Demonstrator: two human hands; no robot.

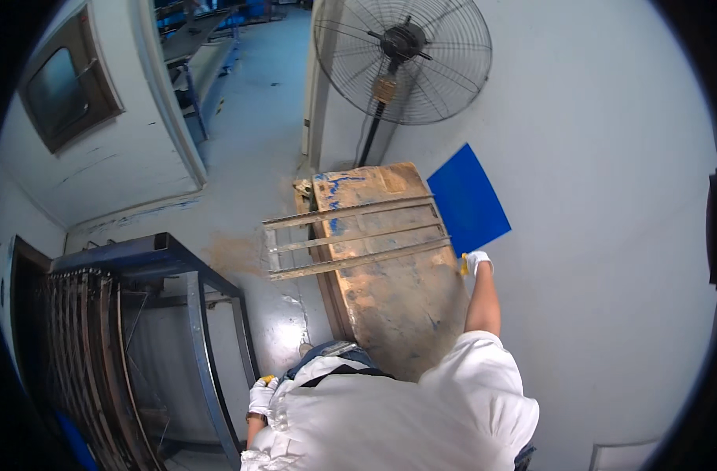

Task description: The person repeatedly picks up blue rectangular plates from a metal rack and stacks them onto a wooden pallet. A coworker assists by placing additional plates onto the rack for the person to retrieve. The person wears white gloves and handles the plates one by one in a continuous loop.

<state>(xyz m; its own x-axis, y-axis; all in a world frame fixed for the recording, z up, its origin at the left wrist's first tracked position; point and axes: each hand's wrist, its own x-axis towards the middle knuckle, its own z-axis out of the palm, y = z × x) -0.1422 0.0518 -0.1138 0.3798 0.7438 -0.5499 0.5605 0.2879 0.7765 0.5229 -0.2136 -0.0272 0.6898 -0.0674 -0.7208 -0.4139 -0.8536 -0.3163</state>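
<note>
My right hand [478, 261], in a white glove with yellow fingertips, is closed at the near corner of a flat blue sheet [470, 202]. The sheet is tilted beside the right edge of a worn, paint-stained bench top [398, 302], close to the wall. Across the bench lies a metal frame of parallel rails [358, 210], its left end sticking out past the edge. My left hand [262, 396], gloved the same way, hangs low by my side between my body and a dark steel rack. Its fingers are loosely bent, and nothing shows in them.
A steel rack [193, 314] stands at left with several thin frames [84, 337] stacked upright in it. Behind the bench is a large pedestal fan [402, 47]. At far left is a door with a window [60, 90]. An opening leads to another room with long benches [193, 39].
</note>
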